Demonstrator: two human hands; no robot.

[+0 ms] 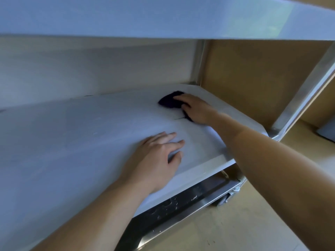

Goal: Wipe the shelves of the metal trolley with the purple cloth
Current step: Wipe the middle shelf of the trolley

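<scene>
dark purple cloth [169, 101], grey shelf [81, 127] (pale)

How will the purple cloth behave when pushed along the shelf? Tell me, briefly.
Probably floppy: the purple cloth lies crumpled under the right hand. Likely light, and it should slide easily on the smooth metal shelf, bunching unless pressed flat.

Dark purple cloth [168, 101] bunched on the trolley's middle shelf [90, 133]

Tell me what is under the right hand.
The purple cloth lies under the right hand, on the shelf. Its far edge shows; the rest is covered.
</scene>
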